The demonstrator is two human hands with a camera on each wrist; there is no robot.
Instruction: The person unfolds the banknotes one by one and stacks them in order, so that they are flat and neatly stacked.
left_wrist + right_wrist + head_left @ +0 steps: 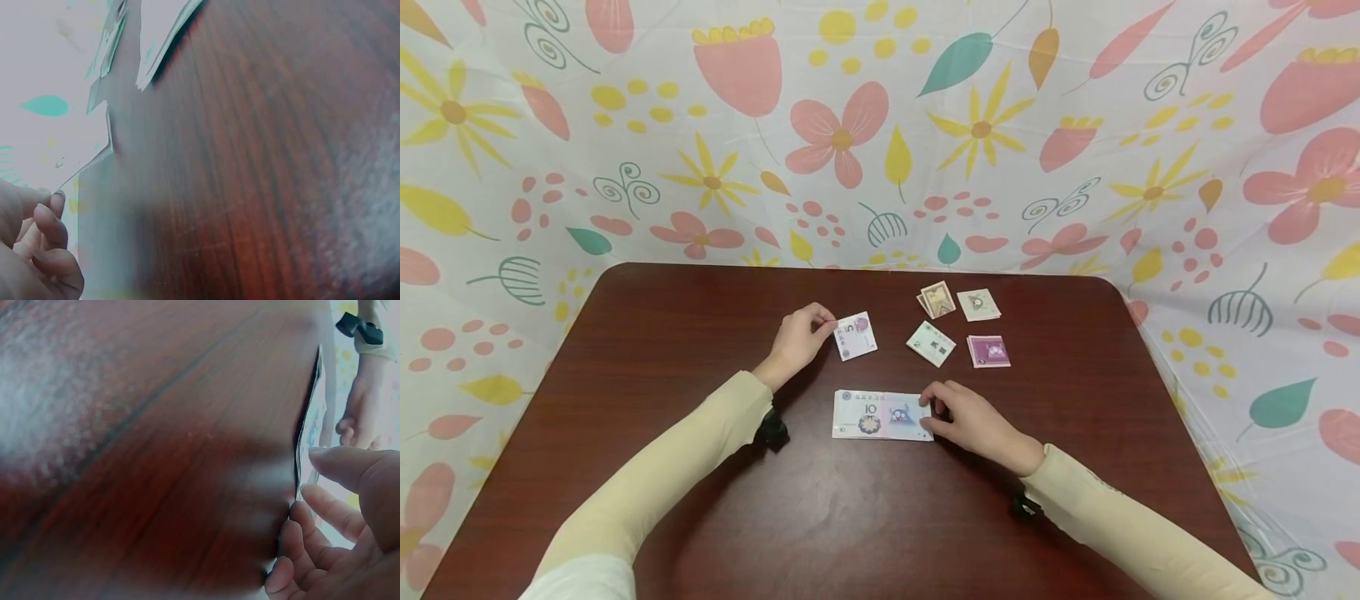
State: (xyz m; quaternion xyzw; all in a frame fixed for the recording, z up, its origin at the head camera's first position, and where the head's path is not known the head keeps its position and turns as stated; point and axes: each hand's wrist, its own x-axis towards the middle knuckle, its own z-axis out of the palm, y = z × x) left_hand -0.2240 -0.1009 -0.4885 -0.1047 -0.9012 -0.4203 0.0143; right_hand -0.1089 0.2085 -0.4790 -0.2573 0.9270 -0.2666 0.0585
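In the head view my left hand (801,337) pinches the left corner of a small folded play banknote (855,336) marked 5, pale with a purple print. The left wrist view shows thumb and forefinger on the corner of this note (87,147), which slants up from the table. My right hand (977,421) holds the right end of a flat stack of longer play banknotes (880,415), the top one marked 10, with blue and pink print. From the right wrist, the thumb and fingers (331,506) sit at the end of the stack (305,447), near the tabletop.
Beyond the stack lie several small folded notes: a brown one (937,300), a grey-green one (979,305), a green one marked 2 (931,344) and a purple one (989,352). The dark wooden table (850,517) meets a flower-patterned cloth (880,217) at the back.
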